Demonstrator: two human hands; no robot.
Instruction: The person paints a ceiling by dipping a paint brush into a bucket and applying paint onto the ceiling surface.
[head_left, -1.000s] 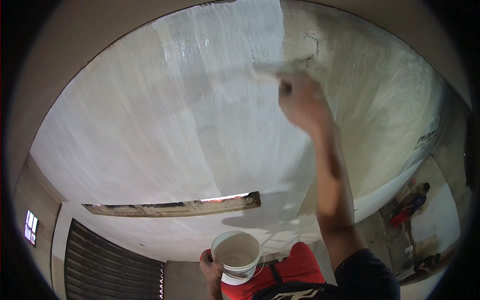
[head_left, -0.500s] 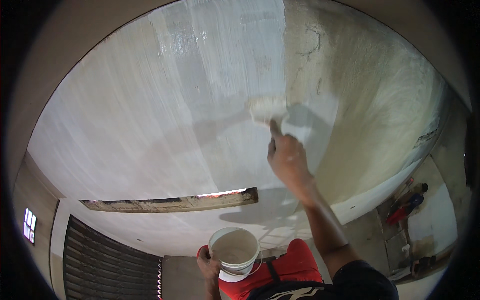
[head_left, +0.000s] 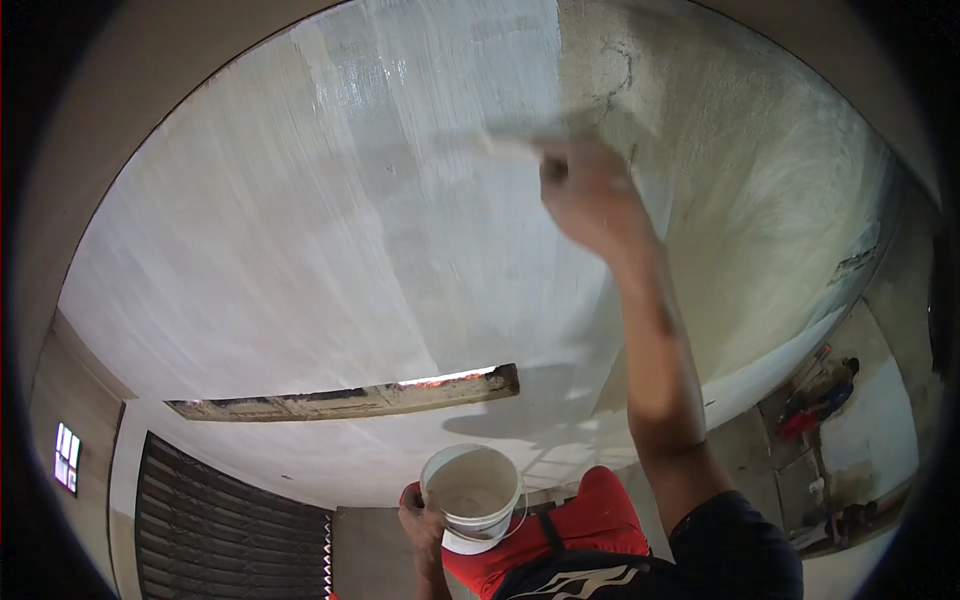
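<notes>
My right hand (head_left: 598,200) is raised in front of the wall (head_left: 260,250), its fingers closed around a wide paintbrush (head_left: 510,146). Motion blurs the brush, which is seen nearly edge-on and points left; whether its bristles touch the wall I cannot tell. White wet-looking strokes cover the wall's left and middle, while a beige band lies to the right of my hand. Low down, my left hand (head_left: 420,518) grips the side of a white bucket (head_left: 472,466) with a thin wire handle. Pale residue coats the bucket's inside; how much paint it holds is unclear.
A long slot (head_left: 345,402) with rough edges cuts into the lower wall. A dark folding metal gate (head_left: 225,535) stands at lower left, near a small window (head_left: 67,457). Far right, another person (head_left: 825,402) is beside a partly white wall.
My right hand has risen along the wall, and the brush has turned from broad face upright to edge-on, pointing left. The left hand still holds the bucket in nearly the same place.
</notes>
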